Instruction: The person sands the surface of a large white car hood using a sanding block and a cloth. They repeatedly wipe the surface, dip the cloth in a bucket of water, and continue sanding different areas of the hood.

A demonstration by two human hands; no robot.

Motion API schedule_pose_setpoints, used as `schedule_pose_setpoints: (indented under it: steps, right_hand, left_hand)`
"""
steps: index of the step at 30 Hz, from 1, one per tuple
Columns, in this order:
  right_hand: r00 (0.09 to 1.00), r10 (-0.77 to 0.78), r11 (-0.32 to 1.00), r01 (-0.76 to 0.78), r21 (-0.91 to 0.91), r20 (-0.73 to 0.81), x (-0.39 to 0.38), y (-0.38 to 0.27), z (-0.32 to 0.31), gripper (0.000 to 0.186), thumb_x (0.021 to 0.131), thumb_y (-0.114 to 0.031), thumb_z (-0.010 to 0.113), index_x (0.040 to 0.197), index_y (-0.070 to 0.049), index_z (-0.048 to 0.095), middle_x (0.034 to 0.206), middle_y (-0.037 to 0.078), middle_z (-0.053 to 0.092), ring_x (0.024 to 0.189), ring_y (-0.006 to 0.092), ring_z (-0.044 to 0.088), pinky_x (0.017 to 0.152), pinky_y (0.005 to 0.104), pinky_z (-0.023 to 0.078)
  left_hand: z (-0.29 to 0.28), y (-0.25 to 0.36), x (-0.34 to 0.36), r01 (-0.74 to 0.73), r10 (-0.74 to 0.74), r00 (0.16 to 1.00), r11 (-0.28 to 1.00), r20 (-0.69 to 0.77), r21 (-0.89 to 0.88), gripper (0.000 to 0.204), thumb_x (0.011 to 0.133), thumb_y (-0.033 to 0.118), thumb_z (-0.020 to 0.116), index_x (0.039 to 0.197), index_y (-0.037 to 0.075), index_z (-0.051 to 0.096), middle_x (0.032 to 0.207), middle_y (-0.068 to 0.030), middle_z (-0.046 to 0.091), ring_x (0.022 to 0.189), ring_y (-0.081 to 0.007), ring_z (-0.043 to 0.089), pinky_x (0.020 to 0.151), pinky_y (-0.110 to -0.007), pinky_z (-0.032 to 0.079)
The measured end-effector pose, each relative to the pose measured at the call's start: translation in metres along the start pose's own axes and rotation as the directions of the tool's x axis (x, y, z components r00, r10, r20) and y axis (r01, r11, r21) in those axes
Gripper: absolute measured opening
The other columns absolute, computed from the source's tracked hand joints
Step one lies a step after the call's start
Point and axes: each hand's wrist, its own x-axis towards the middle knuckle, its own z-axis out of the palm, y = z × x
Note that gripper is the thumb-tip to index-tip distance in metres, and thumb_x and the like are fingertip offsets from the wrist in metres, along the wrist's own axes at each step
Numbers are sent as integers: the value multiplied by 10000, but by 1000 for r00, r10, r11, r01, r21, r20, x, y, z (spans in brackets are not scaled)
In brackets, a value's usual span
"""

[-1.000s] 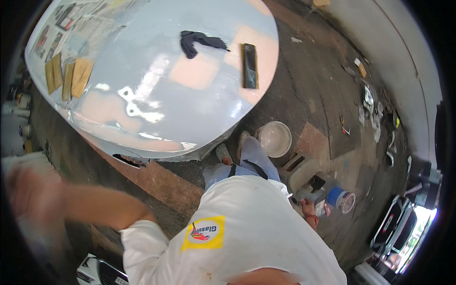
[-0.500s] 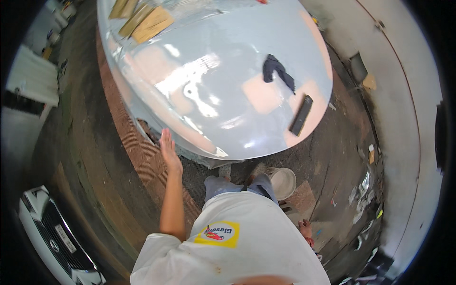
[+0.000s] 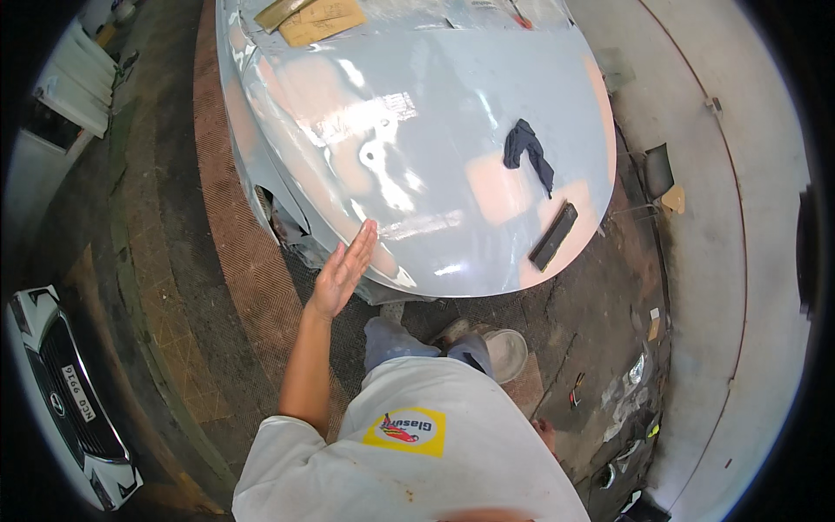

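My left hand [image 3: 344,274] is flat, fingers stretched and held together, at the near-left edge of a grey car panel [image 3: 417,157] with pinkish patches and glossy highlights; whether it touches the surface I cannot tell. A crumpled dark cloth [image 3: 526,143] lies on the panel's right half, above a long dark sanding block [image 3: 552,235]. At the far top left of the panel sit tan paper pieces [image 3: 317,22]. My right hand [image 3: 545,431] hangs low at my right side, mostly hidden by my white shirt, holding nothing I can make out.
A pale bucket [image 3: 509,352] stands on the floor by my legs. A white car's front [image 3: 70,391] is at lower left. A wall [image 3: 722,261] runs along the right, with crumpled litter [image 3: 631,391] and tools [image 3: 576,387] on the floor beside it.
My left hand has swung from the far left up and rightward onto the panel's near edge. The panel appears farther right as my view turned. My right hand has become more hidden.
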Motion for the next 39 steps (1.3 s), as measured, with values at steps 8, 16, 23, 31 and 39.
schedule_pose_setpoints:
  steps: [8,16,23,31,39]
  right_hand:
    - [998,-57,995,56,78,1,0,24,28,564,973,-326,742,1413,15,655,1368,314,679,1285,422,666,1079,475,519]
    - [994,-38,959,66,275,-106,-30,93,84,597,982,-367,739,1444,-3,635,1373,277,693,1287,411,665,1081,467,520]
    - [967,246,870,-249,425,63,-135,207,191,601,987,-366,731,1438,19,634,1370,243,705,1277,380,667,1091,462,509]
    - [854,327,703,-506,499,405,-245,302,354,570,1008,-422,704,1397,-7,676,1337,235,724,1234,392,686,1043,480,530]
    - [937,-346,906,321,-276,-43,-163,426,424,519,1017,-418,696,1355,-25,708,1306,231,740,1183,402,712,994,493,554]
  left_hand:
    - [44,-1,1,-7,8,995,1000,100,-12,859,1112,608,220,1735,31,86,1826,-116,87,1688,-266,61,1353,-429,25]
    - [98,-20,15,72,-106,987,964,120,257,826,1126,569,233,1733,28,89,1826,-131,57,1688,-249,40,1356,-432,29]
    - [57,-113,-66,-27,-591,806,-101,-38,995,804,1058,515,542,1713,127,286,1787,-202,199,1649,-330,219,1337,-476,187]
    - [-65,-182,-340,152,-970,213,-87,-119,985,662,815,529,808,1277,56,765,1316,-215,737,1266,-403,669,1097,-485,521]
    - [-46,-237,-422,322,-949,290,-27,-126,946,651,822,514,804,1280,53,759,1309,-222,737,1263,-411,669,1091,-488,524]
